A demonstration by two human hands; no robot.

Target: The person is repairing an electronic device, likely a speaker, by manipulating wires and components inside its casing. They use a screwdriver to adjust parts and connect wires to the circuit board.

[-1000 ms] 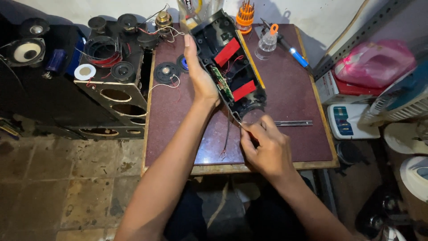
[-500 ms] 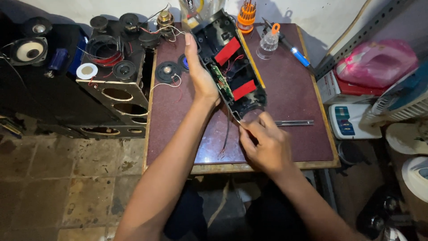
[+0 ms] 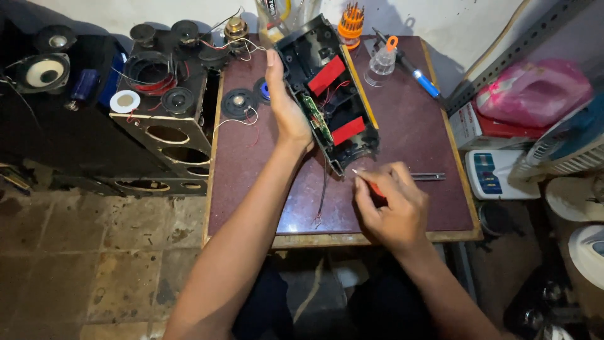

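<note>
An opened black speaker housing (image 3: 327, 94) is laid on the dark red table top (image 3: 264, 189), slightly toward 1 o'clock from the table's middle. Its long axis runs from about 11 o'clock, at the far end by the wall, to about 5 o'clock, where the rounded near end is turned toward the person. Two red panels and a narrow green circuit board (image 3: 316, 119) are seen inside it, with thin wires trailing from the near end over the table.

The left hand (image 3: 284, 104) is pressed flat, fingers extended, along the housing's 9 o'clock side. The right hand (image 3: 391, 204) is curled, at 5 o'clock from the housing's near end, around something small with a red part; what it is cannot be told. A slim metal tool (image 3: 429, 177) lies just beyond that hand at 2 o'clock.

At 12 o'clock, an orange holder (image 3: 350, 25) filled with upright screwdriver bits is stood by the wall, and a small clear bottle (image 3: 382, 63) with an orange cap is placed beside it. At 3 o'clock off the table, a pink plastic bag (image 3: 535, 91) rests over a red box. At 9 o'clock, a wooden speaker cabinet (image 3: 165, 123) carries loose speaker drivers and a red wire coil.
</note>
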